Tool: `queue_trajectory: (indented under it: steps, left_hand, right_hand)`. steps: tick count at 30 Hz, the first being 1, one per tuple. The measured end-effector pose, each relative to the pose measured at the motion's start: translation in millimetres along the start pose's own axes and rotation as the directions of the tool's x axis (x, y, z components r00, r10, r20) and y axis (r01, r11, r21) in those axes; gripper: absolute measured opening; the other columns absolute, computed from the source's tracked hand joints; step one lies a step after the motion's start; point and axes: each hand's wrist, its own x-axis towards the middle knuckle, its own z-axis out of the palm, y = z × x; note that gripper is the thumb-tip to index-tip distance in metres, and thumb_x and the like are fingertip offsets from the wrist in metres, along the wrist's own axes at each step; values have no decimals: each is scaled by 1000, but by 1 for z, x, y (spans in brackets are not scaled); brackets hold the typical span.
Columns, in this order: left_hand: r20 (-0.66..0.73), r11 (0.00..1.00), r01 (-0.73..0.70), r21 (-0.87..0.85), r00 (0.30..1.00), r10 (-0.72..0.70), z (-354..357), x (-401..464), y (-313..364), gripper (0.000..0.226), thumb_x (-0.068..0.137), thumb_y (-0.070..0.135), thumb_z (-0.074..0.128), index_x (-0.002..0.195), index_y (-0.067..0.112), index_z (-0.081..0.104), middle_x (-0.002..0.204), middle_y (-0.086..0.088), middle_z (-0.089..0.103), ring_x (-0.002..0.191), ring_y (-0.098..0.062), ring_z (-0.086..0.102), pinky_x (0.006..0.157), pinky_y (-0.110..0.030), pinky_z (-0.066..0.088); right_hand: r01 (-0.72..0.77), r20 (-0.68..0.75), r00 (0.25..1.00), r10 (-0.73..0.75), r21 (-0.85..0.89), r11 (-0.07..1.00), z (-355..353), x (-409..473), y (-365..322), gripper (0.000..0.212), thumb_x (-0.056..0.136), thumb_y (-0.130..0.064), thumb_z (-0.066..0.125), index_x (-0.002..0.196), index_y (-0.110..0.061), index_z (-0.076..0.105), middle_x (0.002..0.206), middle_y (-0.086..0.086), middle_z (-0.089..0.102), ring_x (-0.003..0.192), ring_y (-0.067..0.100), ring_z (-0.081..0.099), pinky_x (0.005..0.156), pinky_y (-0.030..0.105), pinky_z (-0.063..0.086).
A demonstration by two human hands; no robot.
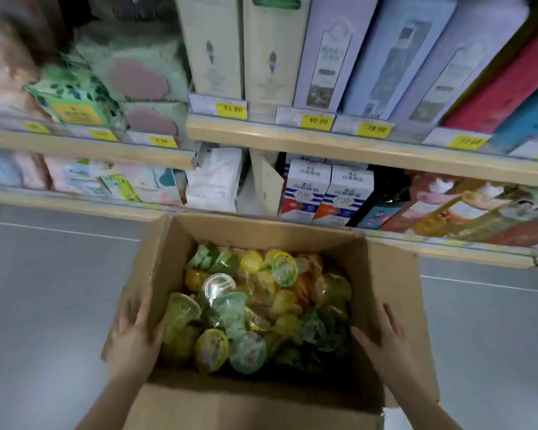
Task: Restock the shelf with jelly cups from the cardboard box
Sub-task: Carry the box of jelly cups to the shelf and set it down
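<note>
An open cardboard box (392, 293) sits low in front of me, full of several jelly cups (261, 308) in yellow, green and orange wrappers. My left hand (132, 339) grips the box's left wall, fingers over the rim. My right hand (382, 339) presses on the right wall from the inside edge. Both hands hold the box; neither touches a cup. The shelf (292, 136) stands right behind the box.
The upper shelf carries tall boxed goods (274, 48) and yellow price tags (232, 109). The lower shelf holds blue-and-white cartons (326, 193) and packets (215, 181). Grey floor (44, 290) lies on both sides of the box.
</note>
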Motion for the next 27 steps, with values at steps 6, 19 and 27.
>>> queue_trajectory:
  steps: [6,19,27]
  left_hand:
    - [-64,993,-39,-113,997,31,42,19,-19,69,97,21,42,145,49,0,104,-21,62,80,-41,61,62,-40,43]
    - [49,979,-136,-154,988,145,-1,25,-14,76,90,3,49,148,31,8,82,-22,68,68,-39,62,60,-38,46]
    - [185,991,-110,-76,975,123,-50,-6,10,75,93,7,45,147,34,0,92,-17,65,67,-24,53,63,-31,42]
  right_hand:
    - [86,-140,985,-99,-96,992,35,16,31,73,96,-29,48,133,-56,-9,153,5,27,123,38,48,96,49,45]
    - [134,-86,983,-164,-274,952,7,21,21,74,96,-8,39,145,-39,-7,93,21,65,78,35,63,64,37,47]
    - [97,-30,994,-108,-262,960,-34,-12,29,78,91,-4,44,149,-33,1,89,22,66,77,36,62,67,38,49]
